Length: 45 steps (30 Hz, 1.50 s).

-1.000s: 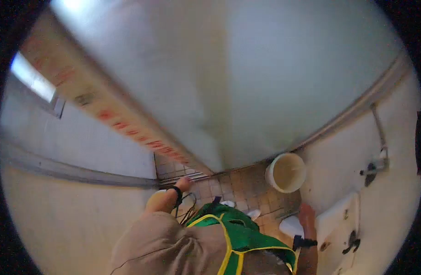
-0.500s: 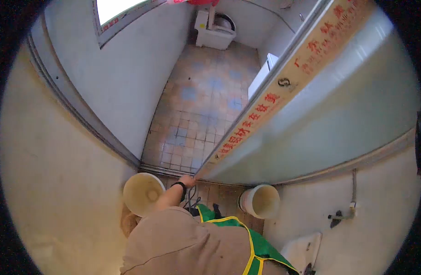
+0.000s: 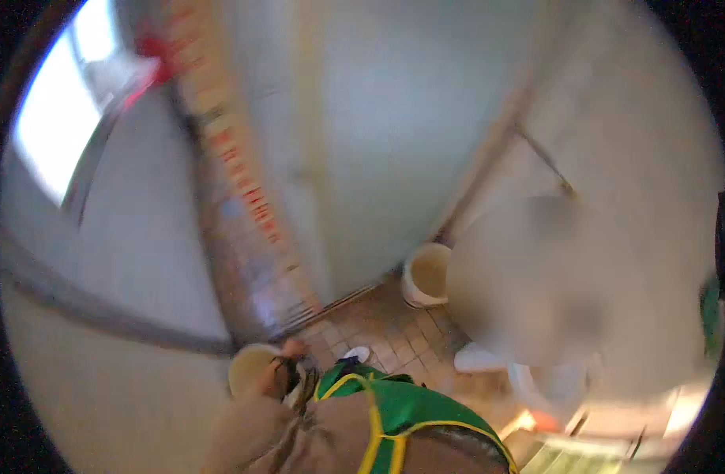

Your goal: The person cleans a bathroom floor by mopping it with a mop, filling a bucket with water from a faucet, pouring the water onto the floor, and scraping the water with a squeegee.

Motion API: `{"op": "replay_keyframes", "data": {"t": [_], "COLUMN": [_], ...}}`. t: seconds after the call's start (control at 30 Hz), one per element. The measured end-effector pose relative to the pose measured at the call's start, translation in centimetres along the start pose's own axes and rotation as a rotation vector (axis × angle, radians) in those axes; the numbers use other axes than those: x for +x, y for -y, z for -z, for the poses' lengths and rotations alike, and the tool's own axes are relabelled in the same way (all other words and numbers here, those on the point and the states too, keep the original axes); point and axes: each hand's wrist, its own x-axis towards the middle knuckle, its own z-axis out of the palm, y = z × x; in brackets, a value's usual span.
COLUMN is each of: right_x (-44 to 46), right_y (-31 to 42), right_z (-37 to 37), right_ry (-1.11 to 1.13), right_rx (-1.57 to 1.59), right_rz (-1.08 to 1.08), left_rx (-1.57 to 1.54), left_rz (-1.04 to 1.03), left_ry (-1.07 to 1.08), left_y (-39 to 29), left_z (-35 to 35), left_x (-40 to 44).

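Observation:
My left hand [image 3: 294, 349], with a dark band at its wrist, is low at the left of centre, beside the rim of a cream bucket [image 3: 248, 370]. Its fingers are smeared by motion, so what they touch does not show clearly. A frosted sliding door [image 3: 394, 150], with a tan strip [image 3: 234, 162] bearing red characters along its edge, stands beyond the hand. My right hand is out of view. The green apron [image 3: 418, 411] with yellow trim covers part of my body.
A second bucket [image 3: 427, 276] stands by the right wall, at the door's far end. Brown floor tiles [image 3: 386, 328] lie between the buckets, with a white shoe [image 3: 358, 355] on them. A white basin-like fixture [image 3: 548, 387] is at lower right. A blurred patch hides the right wall's middle.
My view has swung to the right, and the door now appears more upright. My left hand, earlier at the door's lower edge, now appears beside the left bucket. The white fixture shows more.

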Motion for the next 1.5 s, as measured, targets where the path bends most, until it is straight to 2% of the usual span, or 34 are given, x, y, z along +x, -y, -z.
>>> {"op": "replay_keyframes", "data": {"t": [0.13,0.23,0.3,0.33,0.37,0.43,0.5,0.57,0.6,0.63,0.67,0.7,0.73,0.77,0.8,0.87,0.93,1.03,1.1,1.13,1.17,1.2,1.23,1.27,1.3,1.37,1.43,1.47,1.5], "right_x": [-15.9,-26.6,-29.1,-30.5,-30.7,-33.3,-34.4,-36.0,-36.3,-36.7,-37.1,-38.6,-39.8,-40.5,-41.7,-44.3,-48.3,-54.4,-57.4,-59.2,-61.1,-62.6,-64.2,-65.8,-68.3,-70.8,-72.0,-71.9,-72.3], "right_y": [-16.4,-20.7,-19.3,-17.5,-18.3,-13.4,-10.9,-8.7,-6.2,-5.1,-3.9,-2.0,-0.1,1.7,3.3,5.8,7.4,8.7,10.7,10.4,10.4,11.2,11.0,10.9,9.3,6.3,5.3,4.9,3.8], "right_z": [-4.9,-12.3,-17.9,-19.7,-23.7,-25.4,-28.3,-32.9,-30.8,-32.1,-33.2,-34.1,-34.7,-34.9,-34.0,-33.7,-35.5,-35.1,-30.2,-29.5,-29.4,-29.5,-29.8,-30.2,-31.1,-30.0,-26.0,-24.6,-24.6], "right_ry": [-0.042,0.044,0.052,-0.075,-0.085,-0.215,-0.211,-0.219,-0.102,0.014,0.126,-0.061,-0.27,-0.495,-0.665,-1.001,-1.199,-1.591,-1.726,-1.917,-2.105,-1.847,-1.725,-1.614,-1.65,-1.998,-2.559,-2.661,-2.631], "right_rx": [0.034,-0.152,-0.312,-0.338,-0.044,0.685,0.94,0.804,0.754,0.556,0.357,0.743,1.125,1.504,1.59,1.649,1.475,1.604,1.422,1.374,1.318,0.958,0.747,0.53,0.434,0.608,1.231,1.169,1.219], "right_rz": [-0.312,-0.338,-0.275,-0.24,-0.364,-0.644,-0.764,-0.675,-0.745,-0.737,-0.716,-0.918,-1.098,-1.252,-1.375,-1.529,-1.509,-1.642,-1.631,-1.644,-1.647,-1.631,-1.617,-1.601,-1.62,-1.54,-1.204,-0.941,-0.899], "left_rx": [0.096,0.195,0.297,0.348,0.396,0.484,0.539,0.474,0.309,0.136,0.244,0.346,0.238,0.211,0.181,0.18,0.045,0.295,0.49,0.58,0.583,0.583,0.583,0.593,0.6,0.591,0.575,0.585,0.596], "left_rz": [0.047,-0.017,-0.084,-0.116,-0.154,-0.253,-0.353,-0.317,-0.098,0.111,0.004,-0.104,-0.317,-0.419,-0.521,-0.439,-0.28,-0.509,-0.862,-1.041,-0.949,-0.854,-0.754,-0.864,-0.967,-1.086,-1.13,-1.144,-1.157], "left_ry": [0.355,0.548,0.646,0.69,0.726,0.787,0.825,0.858,0.843,0.79,0.847,0.901,0.935,0.973,1.008,1.097,1.189,1.304,1.291,1.266,1.32,1.366,1.412,1.43,1.443,1.479,1.533,1.569,1.608], "left_y": [-5.6,-8.5,-10.5,-11.6,-13.2,-16.7,-20.9,-25.4,-29.4,-33.7,-40.2,-44.5,-43.8,-43.5,-43.7,-47.2,-48.9,-50.9,-50.9,-51.2,-52.7,-54.9,-56.5,-56.6,-56.2,-57.0,-59.5,-60.3,-60.8], "left_z": [6.0,10.3,13.0,14.0,15.0,16.6,17.1,15.9,14.7,13.6,12.7,12.3,10.5,8.9,7.5,5.0,2.5,0.6,-1.6,-2.7,-2.4,-1.5,-1.3,-2.5,-4.0,-5.0,-5.1,-5.6,-6.2], "left_x": [-0.5,2.8,6.7,8.7,11.0,15.9,20.6,24.7,25.2,25.6,24.6,24.1,26.1,28.1,29.8,29.6,29.5,29.1,29.1,28.9,26.9,23.0,20.8,20.1,19.6,17.3,12.9,10.7,8.3]}}
